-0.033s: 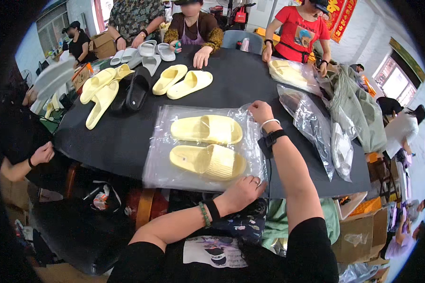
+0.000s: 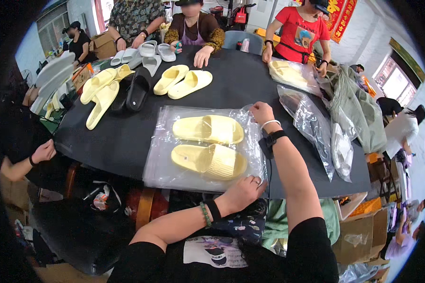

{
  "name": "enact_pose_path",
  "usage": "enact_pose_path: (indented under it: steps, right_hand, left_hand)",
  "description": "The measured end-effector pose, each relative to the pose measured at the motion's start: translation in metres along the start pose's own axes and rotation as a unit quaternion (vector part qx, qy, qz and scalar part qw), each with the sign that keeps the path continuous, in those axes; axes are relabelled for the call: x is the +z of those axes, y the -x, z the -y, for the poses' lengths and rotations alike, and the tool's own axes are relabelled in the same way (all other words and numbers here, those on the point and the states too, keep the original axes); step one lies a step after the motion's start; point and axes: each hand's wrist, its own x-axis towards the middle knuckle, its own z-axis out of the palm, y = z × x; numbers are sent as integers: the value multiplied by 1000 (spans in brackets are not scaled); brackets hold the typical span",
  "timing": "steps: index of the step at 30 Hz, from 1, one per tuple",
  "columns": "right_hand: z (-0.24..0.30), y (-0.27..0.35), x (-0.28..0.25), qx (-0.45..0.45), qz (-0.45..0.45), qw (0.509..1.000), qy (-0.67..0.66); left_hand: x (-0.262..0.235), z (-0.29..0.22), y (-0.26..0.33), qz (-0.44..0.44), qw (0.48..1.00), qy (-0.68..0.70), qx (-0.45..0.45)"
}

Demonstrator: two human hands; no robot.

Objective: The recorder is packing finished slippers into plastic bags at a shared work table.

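Observation:
A pair of pale yellow slide slippers (image 2: 193, 155) lies inside a clear plastic bag (image 2: 157, 175) on the black table in front of me. The slippers sit side by side, toes toward the right. My left hand (image 2: 243, 194) is closed on the near right corner of the bag, its fingertips partly turned from view. At the far right corner, my right hand (image 2: 262, 113) pinches the bag's edge. The bag lies flat, and its right edge runs between my two hands.
More yellow slippers (image 2: 190, 84), black slippers (image 2: 138, 89) and grey slippers (image 2: 150, 64) stand on the table (image 2: 231, 96). Bagged yellow slippers (image 2: 288, 71) lie before a person in red. Clear bags (image 2: 309, 125) lie at right. Other people's hands rest at the far edge.
The yellow slippers in the bag sit very slightly farther right. My hands hold almost the same places.

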Motion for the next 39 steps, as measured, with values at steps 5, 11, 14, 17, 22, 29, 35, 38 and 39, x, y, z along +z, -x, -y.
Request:
enact_pose_path:
  steps: [5,11,14,17,22,29,35,38,39]
  right_hand:
    - [-5,6,16,21,-36,997,66]
    - [-36,3,24,48,-1,997,61]
    - [-25,10,19,15,-33,995,91]
    - [-10,24,-10,-142,-71,984,77]
    - [33,80,-50,-316,130,923,175]
    - [17,119,-26,-144,404,850,304]
    - [16,125,-21,-132,401,852,309]
    - [18,126,-20,-131,403,856,295]
    - [18,127,-20,-133,402,860,285]
  left_hand:
    - [6,0,11,63,998,-16,-21]
    - [1,-1,5,39,997,49,-47]
    - [-30,6,8,-70,989,105,-74]
    - [-104,27,22,-180,978,-17,-102]
    - [-179,120,78,-239,902,-133,-334]
    - [-177,203,122,-10,752,144,-643]
    - [-164,207,114,-54,684,428,-587]
    - [-176,212,105,-156,640,528,-536]
    - [-184,210,97,-154,640,531,-534]
